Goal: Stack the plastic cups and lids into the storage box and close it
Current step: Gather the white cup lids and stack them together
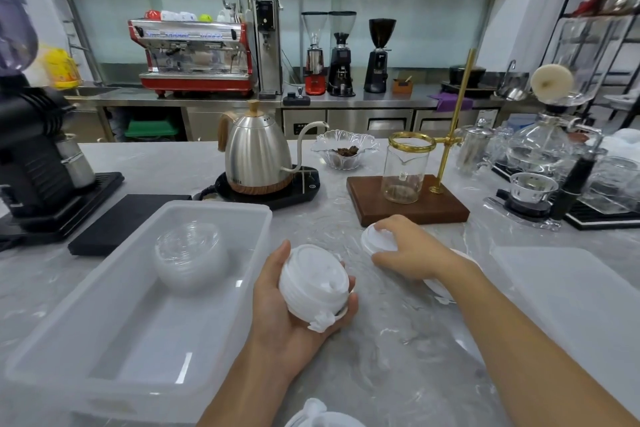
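Grey, veined marble-look counter (398, 357), glossy, with soft reflections. Storage box (138, 305) sits at left: a long rectangular tub of translucent, frosted plastic with rounded corners and a thick rim, open on top. Inside it, toward the far end, lies a nested stack of clear lids (189, 253), round and domed with ribbed edges. The box's matching flat lid (571, 305), same milky plastic, lies on the counter at right, well apart from the box. Left hand (294, 308) is palm up just beside the box's right wall, fingers curled around a stack of white lids (313, 284); these are opaque, matte, round, with stepped rims and a small tab hanging at the lower edge. Right hand (412, 246) rests palm down on the counter, fingertips closed on a single white lid (375, 239) at its rim; more white plastic shows under the wrist, possibly further lids, but the forearm hides most of it. Another white piece (322, 414) shows at the bottom edge. Behind the hands: brushed-steel gooseneck kettle (258, 156) with wood-grain trim, and a clear glass beaker (405, 170) on a dark wooden base (408, 204).
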Motion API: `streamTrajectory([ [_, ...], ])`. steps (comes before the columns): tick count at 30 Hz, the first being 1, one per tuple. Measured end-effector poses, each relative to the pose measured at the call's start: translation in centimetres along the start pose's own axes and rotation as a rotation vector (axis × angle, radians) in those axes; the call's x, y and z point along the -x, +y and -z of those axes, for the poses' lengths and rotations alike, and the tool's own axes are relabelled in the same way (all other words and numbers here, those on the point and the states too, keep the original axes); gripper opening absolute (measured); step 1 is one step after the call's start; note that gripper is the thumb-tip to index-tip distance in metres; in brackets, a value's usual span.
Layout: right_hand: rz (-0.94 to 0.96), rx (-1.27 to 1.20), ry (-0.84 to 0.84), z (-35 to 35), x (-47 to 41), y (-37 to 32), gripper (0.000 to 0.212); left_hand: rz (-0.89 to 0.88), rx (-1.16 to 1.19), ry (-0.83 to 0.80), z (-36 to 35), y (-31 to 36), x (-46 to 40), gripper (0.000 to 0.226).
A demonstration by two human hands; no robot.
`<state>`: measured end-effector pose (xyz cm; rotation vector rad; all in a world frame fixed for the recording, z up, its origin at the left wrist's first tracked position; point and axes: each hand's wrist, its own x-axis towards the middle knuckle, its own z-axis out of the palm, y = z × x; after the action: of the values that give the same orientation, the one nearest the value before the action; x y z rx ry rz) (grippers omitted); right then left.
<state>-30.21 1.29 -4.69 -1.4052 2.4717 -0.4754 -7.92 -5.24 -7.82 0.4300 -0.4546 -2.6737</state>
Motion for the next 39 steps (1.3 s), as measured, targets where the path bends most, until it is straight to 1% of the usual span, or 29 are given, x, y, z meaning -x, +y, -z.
streamTrajectory([
  [4,-0.031,0.062,0.011,0.1,-0.2,-0.1,0.078,-0.01,-0.004,0.016,-0.1,0.0,0.0,0.056],
  [7,-0.017,-0.052,0.018,0.0,0.0,-0.4,0.077,-0.01,-0.006,0.028,-0.3,0.0,0.1,0.055],
  [11,0.087,-0.241,0.175,1.6,0.4,-1.6,0.072,-0.026,-0.017,0.066,-0.5,-0.1,0.2,0.069],
  [12,0.117,-0.289,0.198,2.2,0.7,-2.0,0.071,-0.026,-0.021,0.067,-0.7,-0.1,0.2,0.069],
  [14,0.169,-0.37,0.189,3.4,1.4,-3.3,0.068,-0.038,-0.024,0.068,-0.8,-0.1,0.3,0.062],
  [16,0.216,-0.404,0.13,4.4,2.4,-4.6,0.068,-0.058,-0.032,0.08,-0.8,0.0,0.3,0.064],
  [19,0.255,-0.36,0.036,4.9,3.9,-6.4,0.067,-0.083,-0.047,0.061,-0.8,-0.1,0.4,0.073],
  [22,0.242,-0.272,-0.015,4.6,4.8,-8.1,0.065,-0.086,-0.067,-0.009,-0.9,-0.1,0.3,0.078],
  [26,0.218,-0.157,-0.017,3.1,5.3,-9.3,0.065,-0.107,-0.099,-0.072,-0.5,-0.2,0.1,0.062],
  [29,0.191,-0.15,-0.017,2.3,5.4,-9.7,0.068,-0.096,-0.122,-0.064,-0.4,-0.1,0.0,0.06],
  [33,0.157,-0.198,-0.009,1.8,5.4,-10.1,0.073,-0.076,-0.121,-0.075,-0.4,0.0,0.2,0.061],
  [36,0.149,-0.191,0.0,1.6,5.6,-10.2,0.075,-0.054,-0.145,-0.061,-0.5,0.1,0.3,0.065],
  [39,0.166,-0.195,-0.02,1.6,5.7,-10.3,0.074,-0.056,-0.094,-0.04,-0.7,0.0,0.4,0.071],
])
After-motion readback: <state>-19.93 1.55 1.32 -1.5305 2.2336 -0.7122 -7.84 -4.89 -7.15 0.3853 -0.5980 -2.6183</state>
